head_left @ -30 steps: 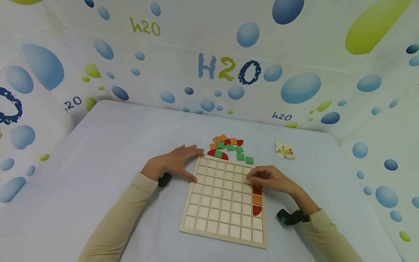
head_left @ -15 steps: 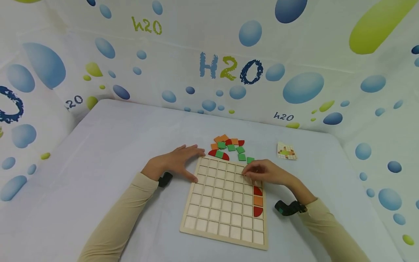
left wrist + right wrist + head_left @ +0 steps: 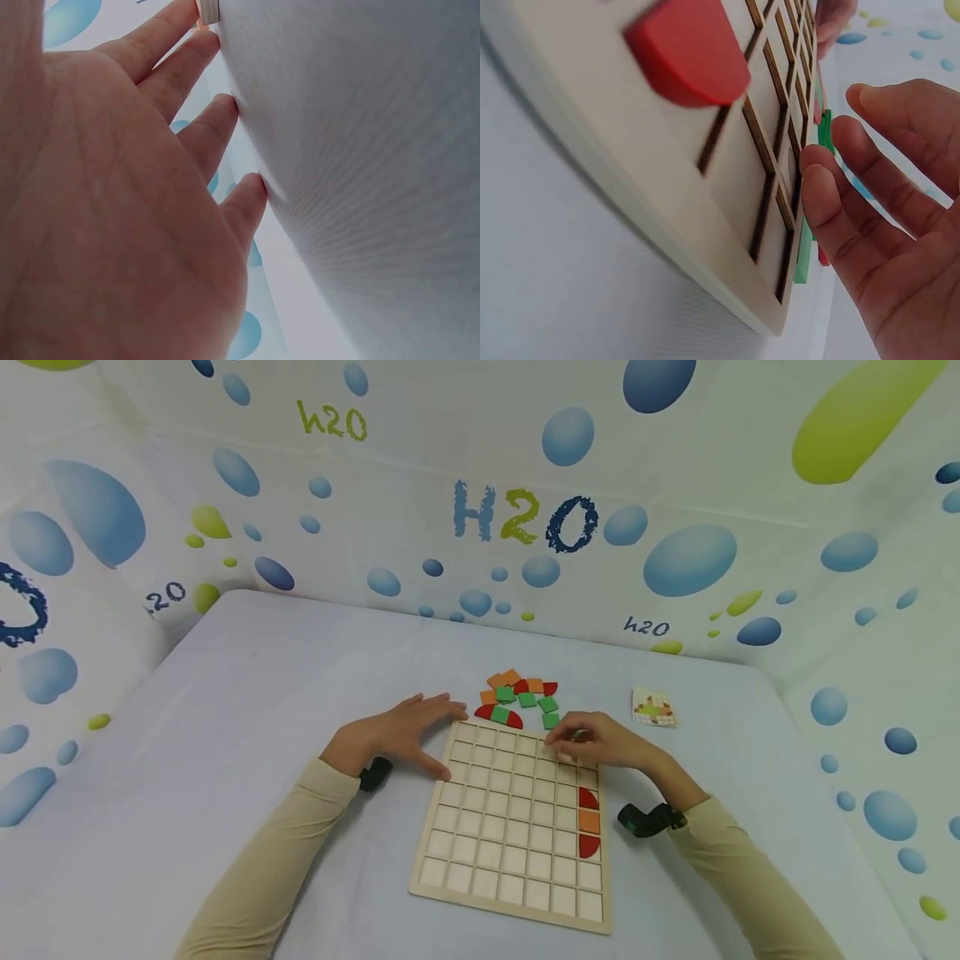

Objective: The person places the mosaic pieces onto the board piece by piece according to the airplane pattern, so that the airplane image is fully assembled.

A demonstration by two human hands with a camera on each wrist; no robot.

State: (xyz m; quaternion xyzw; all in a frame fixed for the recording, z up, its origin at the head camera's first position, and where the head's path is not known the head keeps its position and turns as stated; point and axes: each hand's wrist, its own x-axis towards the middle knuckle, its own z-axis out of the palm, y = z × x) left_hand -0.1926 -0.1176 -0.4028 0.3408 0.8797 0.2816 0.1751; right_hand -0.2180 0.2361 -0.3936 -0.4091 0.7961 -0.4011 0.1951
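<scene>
A square wooden grid board lies on the white cloth. Three pieces sit in its right column: a red rounded piece, an orange square and another red rounded piece. My left hand is spread at the board's upper left corner, thumb at the left edge and fingertips on the cloth in the left wrist view. Over the far right corner hovers my right hand, fingers loosely bent and nothing between them. It hides a green square in the head view; the right wrist view shows a green square past the board's edge.
Beyond the board lies a loose pile of green squares, orange squares and red rounded pieces. A red-and-green row rests near the far rim. A printed pattern card lies to the right.
My right hand has moved away from the right column, up and left toward the board's far edge, uncovering the upper red piece and covering a green square. The left hand stays put.
</scene>
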